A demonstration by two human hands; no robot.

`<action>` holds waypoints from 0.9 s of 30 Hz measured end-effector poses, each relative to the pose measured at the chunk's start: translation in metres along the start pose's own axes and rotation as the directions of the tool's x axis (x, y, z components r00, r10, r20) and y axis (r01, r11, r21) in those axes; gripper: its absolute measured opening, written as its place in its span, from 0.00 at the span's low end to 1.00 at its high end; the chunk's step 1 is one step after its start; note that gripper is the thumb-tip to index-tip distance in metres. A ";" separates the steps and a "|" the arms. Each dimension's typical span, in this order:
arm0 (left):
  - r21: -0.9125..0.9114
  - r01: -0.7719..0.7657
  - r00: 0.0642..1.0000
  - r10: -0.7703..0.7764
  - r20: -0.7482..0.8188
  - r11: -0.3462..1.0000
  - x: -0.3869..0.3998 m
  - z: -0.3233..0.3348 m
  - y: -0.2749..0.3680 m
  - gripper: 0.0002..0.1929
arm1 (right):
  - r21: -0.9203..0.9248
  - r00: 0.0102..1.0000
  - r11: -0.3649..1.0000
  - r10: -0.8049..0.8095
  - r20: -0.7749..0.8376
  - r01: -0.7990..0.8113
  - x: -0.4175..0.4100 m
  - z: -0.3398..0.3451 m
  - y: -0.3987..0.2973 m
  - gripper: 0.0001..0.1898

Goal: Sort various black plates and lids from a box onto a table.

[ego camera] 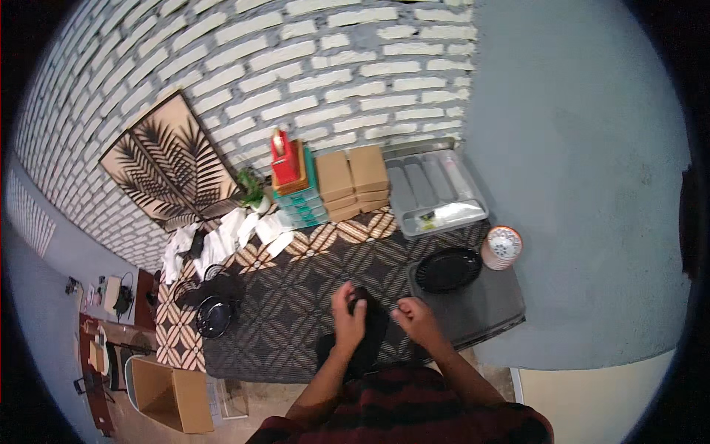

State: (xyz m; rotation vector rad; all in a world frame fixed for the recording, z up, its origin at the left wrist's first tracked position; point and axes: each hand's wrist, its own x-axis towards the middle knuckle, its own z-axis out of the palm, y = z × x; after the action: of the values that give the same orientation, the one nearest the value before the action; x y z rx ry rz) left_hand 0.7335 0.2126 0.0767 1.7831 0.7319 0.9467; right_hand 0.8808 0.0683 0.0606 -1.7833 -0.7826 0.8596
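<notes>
My left hand (348, 324) is over the front of the table, its thumb and fingers curled around the top of a black item (376, 327). That item looks like soft dark cloth, though its exact kind is unclear. Its lower part runs down towards my body, partly behind my left forearm. To the right, apart from the left hand, my right hand (419, 322) has its fingers curled inward. Whether anything sits in those fingers is too small to make out. Just beyond the right hand, a black oval basket (448, 270) rests on a grey mat (471, 311).
Stacked patterned bowls (502, 248) stand at the right edge, near a grey cutlery tray (410, 227). Along the wall are cardboard boxes (352, 177), teal drawers (302, 208) and a red tape dispenser (285, 164). White cloths (216, 244) and black baskets (214, 317) lie left.
</notes>
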 end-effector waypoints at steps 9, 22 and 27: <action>0.268 0.580 0.381 0.034 -0.924 0.769 -0.033 -0.331 -0.146 0.31 | -0.814 0.921 0.466 -0.003 0.391 0.347 0.005 0.146 -0.022 0.21; 0.405 0.652 0.539 -0.017 -0.842 0.641 -0.027 -0.461 -0.249 0.27 | 0.820 0.953 0.525 0.051 -0.297 0.228 -0.017 0.210 -0.158 0.26; 0.290 0.477 0.808 -0.284 -0.516 0.830 -0.035 -0.511 -0.248 0.15 | 0.983 0.715 -0.164 -0.696 -0.060 -0.077 -0.026 0.270 -0.157 0.21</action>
State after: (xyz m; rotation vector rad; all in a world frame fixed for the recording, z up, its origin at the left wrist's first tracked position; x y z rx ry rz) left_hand 0.2635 0.5125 -0.0376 1.6577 1.6415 0.9791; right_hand 0.6225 0.2289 0.1375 0.2069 -0.5545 1.0827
